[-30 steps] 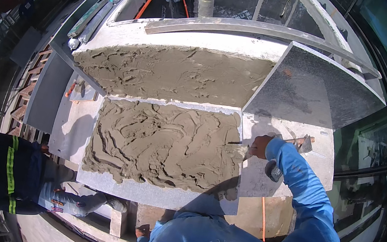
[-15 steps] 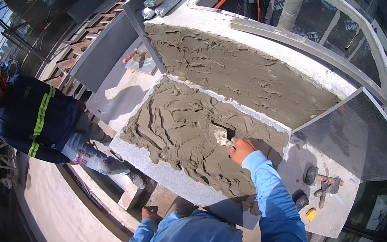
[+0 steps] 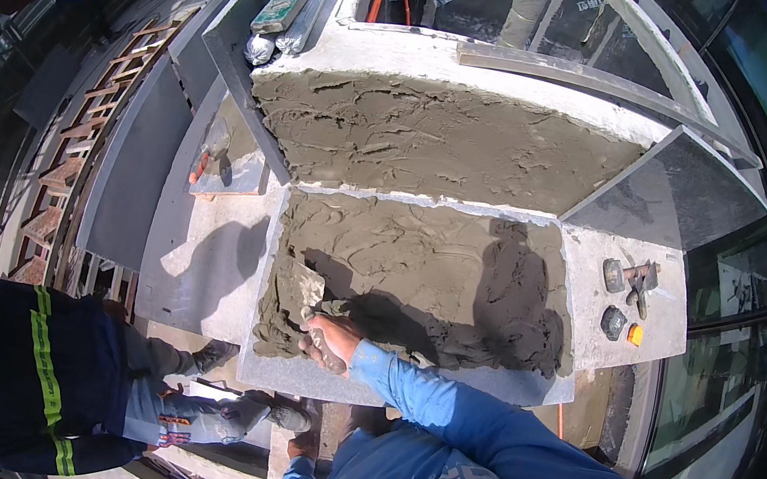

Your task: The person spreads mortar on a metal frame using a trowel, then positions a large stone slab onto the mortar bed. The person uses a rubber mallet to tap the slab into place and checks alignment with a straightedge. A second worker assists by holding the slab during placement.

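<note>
My right hand [image 3: 330,343] is closed round the handle of a trowel [image 3: 306,285]. The trowel's mortar-smeared blade rests at the near left part of a thick bed of wet grey mortar [image 3: 423,246]. That bed covers most of a grey stone slab [image 3: 321,383], whose bare front edge shows. Behind it, a wall face carries another rough coat of mortar [image 3: 439,143]. Low beside my body is my left hand [image 3: 304,446], small and partly hidden, its fingers unclear.
A hammer [image 3: 614,274], a dark block [image 3: 612,322] and a yellow tape measure [image 3: 635,335] lie at right. Upright stone panels [image 3: 662,188] flank the mortar. A co-worker in a dark jacket [image 3: 11,371] stands close at left. A board with an orange-handled tool [image 3: 201,165] lies left.
My right hand has moved the trowel from the right-middle of the mortar bed to its near left. The mortar looks smoother towards the back. My view has turned, and the co-worker appears nearer.
</note>
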Action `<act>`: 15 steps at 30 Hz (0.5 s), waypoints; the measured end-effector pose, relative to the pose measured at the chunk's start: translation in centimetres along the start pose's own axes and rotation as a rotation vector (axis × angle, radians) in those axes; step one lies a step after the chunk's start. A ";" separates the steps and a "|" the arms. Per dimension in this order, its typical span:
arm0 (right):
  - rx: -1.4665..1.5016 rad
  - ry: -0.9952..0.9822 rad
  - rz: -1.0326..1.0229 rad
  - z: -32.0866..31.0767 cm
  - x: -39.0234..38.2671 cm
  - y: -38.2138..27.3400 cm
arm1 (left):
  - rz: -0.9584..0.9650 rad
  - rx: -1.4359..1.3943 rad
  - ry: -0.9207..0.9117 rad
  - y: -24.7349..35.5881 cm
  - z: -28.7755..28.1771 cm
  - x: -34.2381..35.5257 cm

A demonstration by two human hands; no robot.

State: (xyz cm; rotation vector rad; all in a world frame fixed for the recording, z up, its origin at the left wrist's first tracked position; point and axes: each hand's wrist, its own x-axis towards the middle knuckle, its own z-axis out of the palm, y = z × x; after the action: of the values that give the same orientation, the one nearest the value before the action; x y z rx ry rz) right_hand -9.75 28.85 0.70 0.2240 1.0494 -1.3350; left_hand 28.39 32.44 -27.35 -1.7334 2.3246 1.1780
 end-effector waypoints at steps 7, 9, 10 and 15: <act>-0.031 0.216 -0.340 -2.5 14.7 -1.2 | 0.237 0.379 -0.174 -5.4 -9.8 9.2; 0.366 0.217 -0.458 -11.9 16.3 -1.7 | 0.356 0.476 -0.244 -3.1 -8.9 12.4; 0.429 0.246 -0.433 -13.1 15.1 -1.7 | 0.356 0.508 -0.238 -3.7 -9.6 12.7; 0.300 0.493 -0.260 -17.9 3.6 -6.8 | 0.455 0.661 -0.273 -3.7 -9.7 13.3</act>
State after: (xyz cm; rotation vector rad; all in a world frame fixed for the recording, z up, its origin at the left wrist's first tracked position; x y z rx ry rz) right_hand -24.89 36.54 -8.96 0.6872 1.3137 -1.7234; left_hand 30.24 15.69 -28.11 -0.8086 2.5719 0.5023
